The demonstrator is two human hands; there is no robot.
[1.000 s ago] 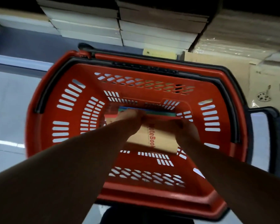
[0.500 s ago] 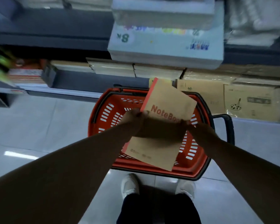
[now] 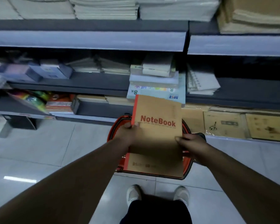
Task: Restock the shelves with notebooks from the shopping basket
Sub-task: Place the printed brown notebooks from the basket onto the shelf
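The brown notebook (image 3: 157, 135) hangs above the red shopping basket (image 3: 120, 122), pinched at its 2 long edges: left hand (image 3: 128, 135) on the red spine side, right hand (image 3: 191, 143) opposite. Its long axis points ahead toward the shelves (image 3: 87, 41); possibly several copies, the blur hides it

A stationery shop is being shown: stacked paper pads (image 3: 103, 8) are being displayed on grey tiered shelves (image 3: 87, 39) from 10 to 2 o'clock, a red shopping basket (image 3: 120, 122) being kept on the tiled floor (image 3: 55, 151).
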